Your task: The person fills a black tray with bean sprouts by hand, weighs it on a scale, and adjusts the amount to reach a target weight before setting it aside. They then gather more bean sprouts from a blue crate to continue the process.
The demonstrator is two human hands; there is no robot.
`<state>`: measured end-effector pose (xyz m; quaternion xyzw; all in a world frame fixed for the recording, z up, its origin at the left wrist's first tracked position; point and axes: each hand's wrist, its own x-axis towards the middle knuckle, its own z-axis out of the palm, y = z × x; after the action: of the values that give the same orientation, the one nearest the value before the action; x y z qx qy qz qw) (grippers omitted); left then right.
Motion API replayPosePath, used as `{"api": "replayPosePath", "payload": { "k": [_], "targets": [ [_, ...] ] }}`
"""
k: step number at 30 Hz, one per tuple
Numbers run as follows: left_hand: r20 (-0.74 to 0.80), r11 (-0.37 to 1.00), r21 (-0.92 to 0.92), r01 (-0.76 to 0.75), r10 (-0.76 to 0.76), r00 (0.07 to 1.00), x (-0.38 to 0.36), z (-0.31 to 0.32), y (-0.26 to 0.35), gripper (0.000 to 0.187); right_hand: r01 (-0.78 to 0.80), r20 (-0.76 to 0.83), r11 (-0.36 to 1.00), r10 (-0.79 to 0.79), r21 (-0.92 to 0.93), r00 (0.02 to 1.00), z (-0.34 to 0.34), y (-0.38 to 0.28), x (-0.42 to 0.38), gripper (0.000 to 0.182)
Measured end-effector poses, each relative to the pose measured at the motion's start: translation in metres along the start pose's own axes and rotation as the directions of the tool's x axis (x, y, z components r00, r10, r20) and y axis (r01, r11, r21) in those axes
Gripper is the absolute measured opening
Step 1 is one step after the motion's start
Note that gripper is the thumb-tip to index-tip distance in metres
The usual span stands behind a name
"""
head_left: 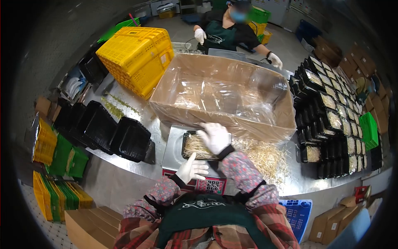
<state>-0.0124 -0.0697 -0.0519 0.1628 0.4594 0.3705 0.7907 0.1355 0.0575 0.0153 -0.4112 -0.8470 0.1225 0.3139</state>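
A black tray (pixel 185 156) of pale, thin sprouts (pixel 196 146) sits on a metal scale (pixel 171 152) with a red keypad. Over the tray's right part lies my right hand (pixel 215 138), gloved in white, its fingers extended at the sprouts. My left hand (pixel 190 169), also in a white glove, is at the tray's lower left edge, fingers spread, with nothing in it. A loose pile of sprouts (pixel 265 159) lies on the table right of the scale. Behind the scale stands a large plastic-lined cardboard box (pixel 182 108).
Yellow crates (pixel 134 58) stand at the back left. Stacks of empty black trays (pixel 130 139) are on the left, filled trays (pixel 331 118) on the right. Across the table is a person (pixel 226 31) with gloved hands. A blue basket (pixel 296 216) is below the front edge.
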Motion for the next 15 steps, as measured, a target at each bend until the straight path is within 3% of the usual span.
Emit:
{"api": "replayPosePath", "payload": {
  "k": [2,4,6,8,10,11,13,14,15],
  "targets": [
    [0.013,1.0,-0.021,-0.002,0.003,1.0,0.008,0.005,-0.002,0.07,0.091,0.011,0.943,-0.092,-0.32,0.996,0.046,-0.009,0.001,0.049],
    [0.066,1.0,-0.019,-0.023,0.024,0.998,0.012,-0.001,-0.001,0.066,0.04,0.074,0.956,-0.019,-0.291,0.997,0.064,-0.002,-0.002,0.056],
    [0.043,0.998,-0.062,-0.016,0.019,0.999,0.013,0.002,0.001,0.059,-0.052,0.233,0.974,0.104,-0.222,0.967,0.048,-0.009,0.005,0.054],
    [0.051,0.997,-0.071,-0.018,0.022,0.998,0.017,-0.003,-0.001,0.057,-0.097,0.218,0.963,0.153,-0.25,0.964,0.052,-0.007,0.008,0.051],
    [0.144,0.993,-0.117,-0.013,0.03,0.989,0.022,-0.018,-0.007,0.057,-0.086,0.227,0.977,0.13,-0.193,0.965,0.055,0.001,0.006,0.049],
    [0.115,0.993,-0.115,0.0,0.013,0.993,0.025,-0.024,-0.008,0.058,-0.116,0.243,0.984,0.147,-0.136,0.959,0.056,0.009,0.004,0.047],
    [-0.056,0.989,0.109,-0.102,0.109,0.992,0.012,-0.01,0.0,0.057,-0.18,0.256,0.983,0.164,0.04,0.953,0.038,0.026,-0.007,0.045],
    [-0.107,0.956,0.253,-0.15,0.182,0.977,0.01,-0.01,0.002,0.057,-0.249,0.39,0.965,0.201,0.078,0.899,0.019,0.039,-0.013,0.047],
    [-0.152,0.943,0.282,-0.175,0.224,0.963,0.011,-0.009,0.001,0.055,-0.249,0.324,0.962,0.201,0.112,0.924,0.005,0.051,-0.03,0.046]
  ]
}}
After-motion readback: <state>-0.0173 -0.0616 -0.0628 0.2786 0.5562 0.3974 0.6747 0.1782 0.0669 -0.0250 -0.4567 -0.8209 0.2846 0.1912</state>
